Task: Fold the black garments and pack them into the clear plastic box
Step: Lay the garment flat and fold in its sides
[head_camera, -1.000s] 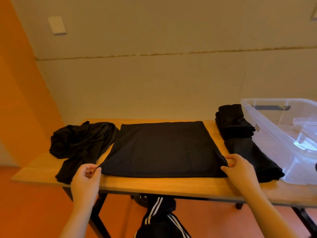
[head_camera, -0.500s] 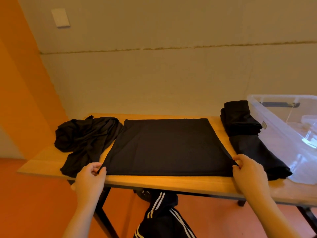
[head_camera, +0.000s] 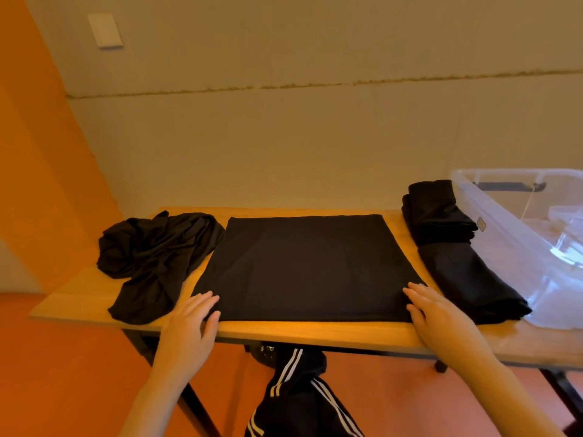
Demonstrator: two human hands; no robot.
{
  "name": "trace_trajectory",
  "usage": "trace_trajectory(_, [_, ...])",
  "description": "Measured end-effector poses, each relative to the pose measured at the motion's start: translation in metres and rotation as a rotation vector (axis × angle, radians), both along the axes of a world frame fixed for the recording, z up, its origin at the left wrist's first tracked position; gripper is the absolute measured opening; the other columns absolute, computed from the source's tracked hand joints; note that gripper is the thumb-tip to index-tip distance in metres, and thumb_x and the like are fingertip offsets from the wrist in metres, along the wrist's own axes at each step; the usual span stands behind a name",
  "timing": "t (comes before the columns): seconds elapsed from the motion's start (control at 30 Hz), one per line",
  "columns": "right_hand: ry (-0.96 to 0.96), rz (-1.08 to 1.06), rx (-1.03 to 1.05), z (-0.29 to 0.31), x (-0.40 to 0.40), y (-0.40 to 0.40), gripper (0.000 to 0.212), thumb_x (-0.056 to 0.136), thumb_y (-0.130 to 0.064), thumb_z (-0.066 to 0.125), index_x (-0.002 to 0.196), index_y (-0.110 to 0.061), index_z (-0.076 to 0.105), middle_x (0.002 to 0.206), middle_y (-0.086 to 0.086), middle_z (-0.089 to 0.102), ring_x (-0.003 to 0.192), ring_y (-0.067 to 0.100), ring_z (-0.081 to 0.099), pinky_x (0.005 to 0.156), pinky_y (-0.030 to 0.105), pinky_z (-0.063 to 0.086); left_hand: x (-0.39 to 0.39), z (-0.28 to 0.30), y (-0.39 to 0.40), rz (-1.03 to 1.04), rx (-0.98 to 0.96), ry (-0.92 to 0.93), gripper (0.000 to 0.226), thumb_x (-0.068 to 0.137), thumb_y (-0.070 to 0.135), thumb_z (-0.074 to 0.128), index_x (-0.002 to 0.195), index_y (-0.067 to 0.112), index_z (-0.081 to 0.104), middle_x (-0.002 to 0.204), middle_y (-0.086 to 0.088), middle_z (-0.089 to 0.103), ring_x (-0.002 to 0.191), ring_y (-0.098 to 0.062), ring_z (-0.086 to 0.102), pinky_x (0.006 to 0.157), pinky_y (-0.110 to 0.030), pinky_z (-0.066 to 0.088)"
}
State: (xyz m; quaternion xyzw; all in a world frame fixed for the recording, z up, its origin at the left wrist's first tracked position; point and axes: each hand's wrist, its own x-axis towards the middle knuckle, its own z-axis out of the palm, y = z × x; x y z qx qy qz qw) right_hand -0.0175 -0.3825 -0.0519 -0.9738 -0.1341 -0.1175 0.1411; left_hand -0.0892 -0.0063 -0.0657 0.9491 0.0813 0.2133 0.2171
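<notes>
Palms down, your left hand (head_camera: 189, 323) and right hand (head_camera: 438, 313) press flat, fingers straight, grasping nothing, on the folded black garment (head_camera: 306, 266).

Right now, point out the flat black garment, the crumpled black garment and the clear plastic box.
flat black garment (head_camera: 303, 266), head view, middle of its smooth top.
crumpled black garment (head_camera: 151, 257), head view, bunched middle folds.
clear plastic box (head_camera: 517, 234), head view, near side wall.

Wooden table (head_camera: 315, 334); wall plate (head_camera: 105, 29); striped trousers (head_camera: 296, 392).
</notes>
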Motion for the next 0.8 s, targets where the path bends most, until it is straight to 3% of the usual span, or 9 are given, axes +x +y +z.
trace_trajectory(0.1, [0.244,0.015,-0.125,0.002,-0.009,-0.007,0.087,0.076,-0.066,0.003,0.148,-0.017,0.007,0.152,-0.008,0.0,0.144,0.012,0.003,0.116,0.027,0.009,0.0,-0.003,0.004,-0.065,0.021,0.106,0.052,0.095,0.04,0.035,0.142,0.018,0.036,0.151,0.006,0.028,0.141,-0.008,0.017,0.111,-0.023,0.007])
trace_trajectory(0.27, [0.244,0.073,-0.24,0.005,-0.024,-0.021,0.126,0.03,-0.088,-0.031,0.136,-0.02,-0.02,0.142,-0.011,-0.018,0.132,0.002,-0.014,0.114,0.024,0.007,-0.009,-0.003,0.021,-0.187,0.124,0.185,0.07,0.086,0.056,0.05,0.142,0.028,0.02,0.142,0.02,0.015,0.136,0.001,0.008,0.112,-0.026,0.008])
trace_trajectory(0.33, [0.141,0.144,-0.313,0.003,-0.026,-0.032,0.117,0.048,-0.093,-0.015,0.139,-0.019,-0.017,0.149,-0.002,0.011,0.136,0.004,0.016,0.107,0.023,0.028,-0.018,-0.007,0.029,-0.189,0.135,0.076,0.063,0.079,0.028,0.071,0.135,0.022,0.043,0.137,0.012,0.04,0.133,-0.01,0.035,0.108,-0.032,0.02])
trace_trajectory(0.37, [0.139,0.167,-0.31,0.002,-0.03,-0.037,0.1,0.073,-0.084,0.015,0.145,-0.018,-0.005,0.142,0.002,0.039,0.126,0.009,0.044,0.096,0.021,0.041,-0.021,-0.009,0.031,-0.184,0.158,0.015,0.058,0.072,0.012,0.077,0.125,0.017,0.057,0.128,0.005,0.055,0.123,-0.017,0.051,0.104,-0.036,0.029])
trace_trajectory(0.43, [0.092,0.203,-0.209,-0.01,-0.034,-0.049,0.104,0.054,-0.049,0.082,0.139,-0.025,0.027,0.117,-0.004,0.062,0.097,0.017,0.067,0.075,0.024,0.051,-0.027,-0.008,0.032,-0.154,0.207,-0.079,0.048,0.061,-0.01,0.079,0.104,0.01,0.071,0.104,-0.005,0.07,0.101,-0.024,0.066,0.095,-0.041,0.038])
trace_trajectory(0.47, [0.059,0.215,-0.183,-0.013,-0.037,-0.051,0.102,0.039,-0.03,0.093,0.128,-0.024,0.042,0.113,-0.006,0.061,0.091,0.018,0.069,0.072,0.026,0.052,-0.028,-0.002,0.031,-0.126,0.171,-0.109,0.042,0.063,-0.015,0.076,0.097,0.009,0.073,0.096,-0.006,0.072,0.094,-0.022,0.067,0.093,-0.041,0.04])
trace_trajectory(0.57, [-0.081,0.198,0.101,0.004,-0.041,-0.05,0.054,0.063,0.007,0.079,0.101,-0.03,0.069,0.096,-0.006,0.071,0.087,0.022,0.07,0.082,0.016,0.047,-0.027,0.024,0.029,-0.075,-0.077,-0.089,0.033,0.08,-0.012,0.062,0.089,0.019,0.069,0.087,0.003,0.063,0.081,-0.007,0.056,0.087,-0.037,0.048])
trace_trajectory(0.63, [0.005,0.117,0.421,0.022,-0.036,-0.044,0.061,0.078,0.006,0.065,0.074,-0.054,0.067,0.078,-0.022,0.066,0.076,0.003,0.063,0.079,0.005,0.043,-0.017,0.046,0.032,-0.124,-0.11,-0.145,0.031,0.083,-0.008,0.06,0.086,0.022,0.065,0.088,0.007,0.06,0.085,-0.006,0.054,0.086,-0.026,0.045])
trace_trajectory(0.8, [-0.097,0.033,0.987,0.098,0.009,-0.021,0.016,0.087,-0.005,0.059,0.082,-0.019,0.065,0.075,-0.011,0.062,0.066,-0.007,0.06,0.063,0.006,0.045,0.024,0.138,0.021,-0.031,-0.435,-0.35,0.01,0.092,0.009,0.055,0.091,0.013,0.065,0.089,0.003,0.06,0.085,-0.012,0.055,0.074,-0.016,0.043])
